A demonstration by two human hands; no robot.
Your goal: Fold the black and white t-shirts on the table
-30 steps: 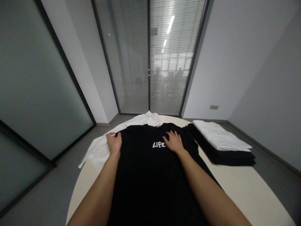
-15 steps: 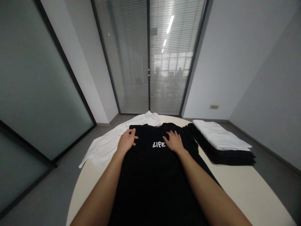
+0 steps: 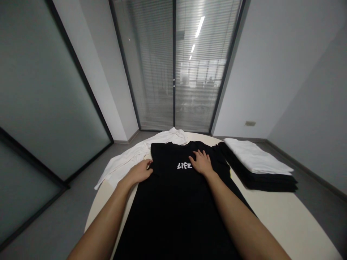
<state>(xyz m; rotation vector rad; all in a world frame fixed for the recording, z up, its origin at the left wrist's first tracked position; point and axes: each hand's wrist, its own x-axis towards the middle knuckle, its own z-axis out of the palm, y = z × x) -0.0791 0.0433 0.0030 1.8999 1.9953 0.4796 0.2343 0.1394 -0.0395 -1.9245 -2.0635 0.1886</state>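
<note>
A black T-shirt (image 3: 176,209) with white lettering on its chest lies spread in front of me, collar at the far end. My left hand (image 3: 141,171) is at its left edge, fingers curled together on the cloth below the shoulder. Exactly how much fabric sits between the fingertips is hard to see. My right hand (image 3: 202,163) rests flat on the right side of the chest, fingers spread, just beside the lettering.
A white garment (image 3: 121,164) lies loosely along the left of the pale round table (image 3: 284,213). To the right stands a stack of folded black clothes (image 3: 271,183) topped by a folded white one (image 3: 256,155). Glass doors (image 3: 151,72) are behind the table.
My left hand has moved from the upper left of the shirt down and outward to its left edge, where its fingers close. The right hand stays on the chest.
</note>
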